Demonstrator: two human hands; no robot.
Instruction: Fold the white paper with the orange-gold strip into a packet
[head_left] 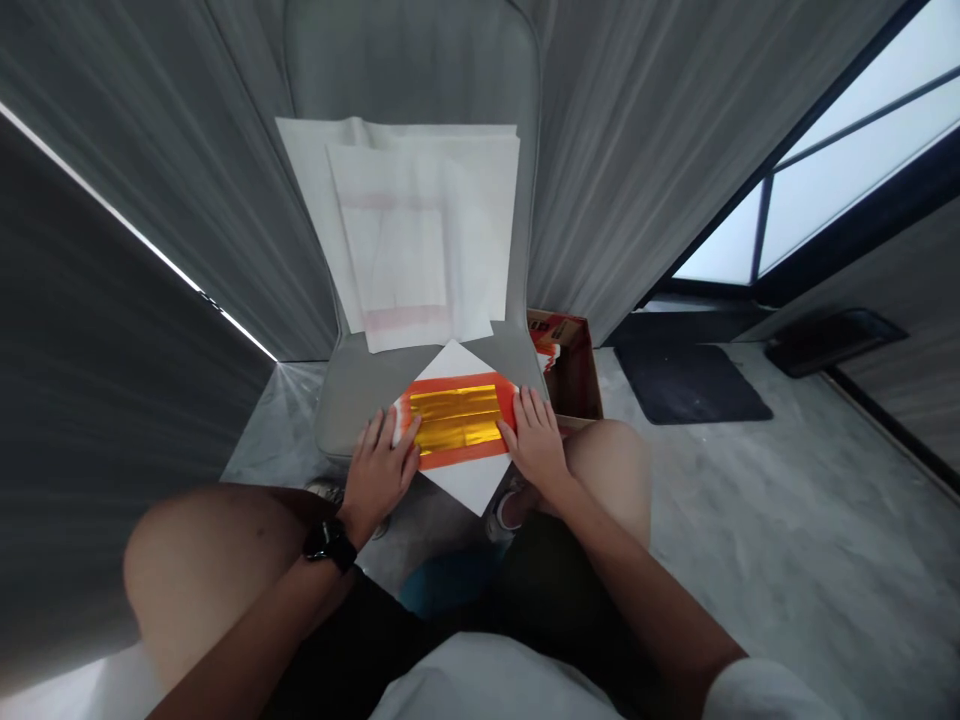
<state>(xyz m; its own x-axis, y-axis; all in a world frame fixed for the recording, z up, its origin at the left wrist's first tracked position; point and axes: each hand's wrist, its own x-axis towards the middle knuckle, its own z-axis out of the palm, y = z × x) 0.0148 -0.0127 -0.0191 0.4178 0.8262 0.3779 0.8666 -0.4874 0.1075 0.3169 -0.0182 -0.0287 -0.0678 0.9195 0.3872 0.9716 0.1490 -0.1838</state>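
A sheet of paper point(452, 360) with an orange band and a shiny gold foil panel point(457, 418) lies at the front edge of a grey chair seat, one white corner jutting over the edge. Its left and right sides look folded inward. My left hand point(380, 465) rests on the left side, fingers spread on the paper. On the right side lies my right hand point(537, 440), fingers stretched out along the orange edge and thumb near the foil. Behind, a stack of white sheets point(480, 230) leans against the chair back, the front ones with faint pinkish bands.
The grey chair point(360, 385) stands between grey curtains point(637, 130). To its right is an open cardboard box point(581, 370) with orange and white paper inside. A dark mat point(686, 384) lies on the marble-look floor point(757, 540). My knees flank the chair's front.
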